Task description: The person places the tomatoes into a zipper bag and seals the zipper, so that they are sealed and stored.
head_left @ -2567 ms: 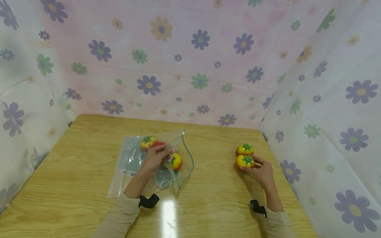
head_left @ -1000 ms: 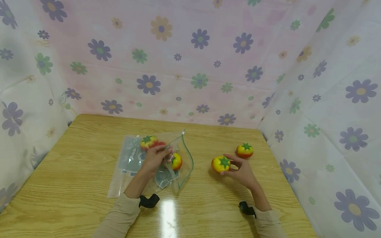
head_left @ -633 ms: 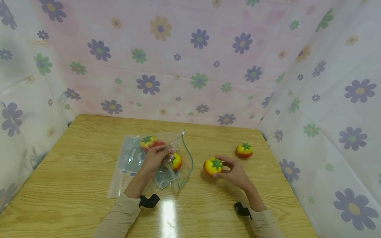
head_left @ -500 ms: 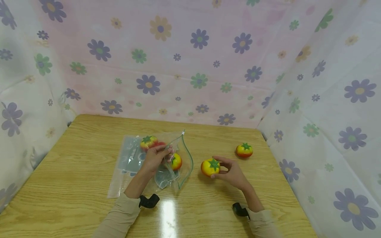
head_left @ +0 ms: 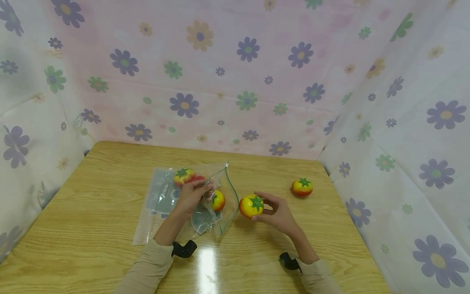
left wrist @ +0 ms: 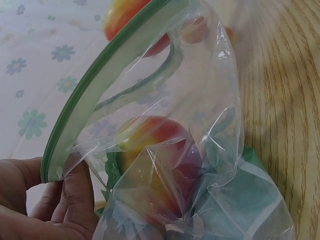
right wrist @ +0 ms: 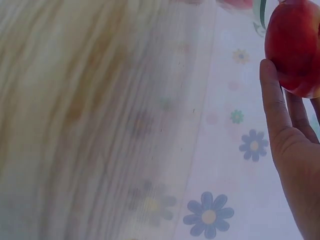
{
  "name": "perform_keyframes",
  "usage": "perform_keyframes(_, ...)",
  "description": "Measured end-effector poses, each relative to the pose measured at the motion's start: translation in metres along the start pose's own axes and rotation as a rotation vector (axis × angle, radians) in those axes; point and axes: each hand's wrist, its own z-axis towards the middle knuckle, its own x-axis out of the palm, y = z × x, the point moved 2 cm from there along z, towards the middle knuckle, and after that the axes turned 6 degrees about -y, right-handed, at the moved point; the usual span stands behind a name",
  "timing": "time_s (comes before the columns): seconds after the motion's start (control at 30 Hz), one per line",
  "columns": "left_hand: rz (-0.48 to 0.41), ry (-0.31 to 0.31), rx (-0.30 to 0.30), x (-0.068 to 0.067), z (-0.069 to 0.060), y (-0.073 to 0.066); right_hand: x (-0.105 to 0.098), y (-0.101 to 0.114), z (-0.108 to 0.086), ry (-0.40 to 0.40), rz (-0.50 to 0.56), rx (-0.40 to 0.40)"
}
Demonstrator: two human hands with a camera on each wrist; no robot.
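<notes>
My left hand point(head_left: 191, 198) pinches the near side of a clear zip bag point(head_left: 236, 200) by its green-edged mouth, which gapes to the right. Inside the bag are a yellow-red toy tomato point(head_left: 218, 201) near the mouth, another tomato point(head_left: 183, 177) deeper in, and a red item point(head_left: 198, 178) partly hidden by the hand. In the left wrist view the near tomato point(left wrist: 155, 165) shows through the plastic beyond the fingers. My right hand point(head_left: 277, 212) holds a toy tomato point(head_left: 251, 205) between thumb and fingers, right at the mouth's edge. The right wrist view shows its red underside point(right wrist: 292, 47).
One more toy tomato point(head_left: 302, 187) sits on the wooden table point(head_left: 92, 212) at the right. Flower-print cloth point(head_left: 220, 94) hangs at the back and both sides. Each wrist carries a black camera mount point(head_left: 185, 248).
My right hand has carried the toy tomato leftward from beside the other one on the right to the bag's mouth. The left hand and the bag have stayed in place.
</notes>
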Motion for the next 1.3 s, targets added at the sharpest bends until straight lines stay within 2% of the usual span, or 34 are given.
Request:
perform_keyframes(0.3, -0.002, 0.001, 0.003, 0.0, 0.0, 0.0, 0.019, 0.002, 0.006, 0.033, 0.045, -0.017)
perform_keyframes(0.53, -0.007, 0.003, 0.014, -0.001, -0.002, 0.001, 0.034, 0.003, 0.006, 0.029, 0.055, -0.035)
perform_keyframes(0.77, -0.001, 0.009, 0.023, -0.001, -0.003, -0.001, 0.044, 0.004, 0.009, 0.057, 0.028, -0.037)
perform_keyframes(1.03, 0.018, 0.009, 0.025, -0.002, -0.002, 0.0, 0.051, 0.009, 0.013, 0.06, -0.009, -0.001)
perform_keyframes(1.3, 0.011, -0.002, 0.027, -0.002, -0.004, -0.003, 0.058, 0.015, 0.018, 0.061, -0.052, -0.016)
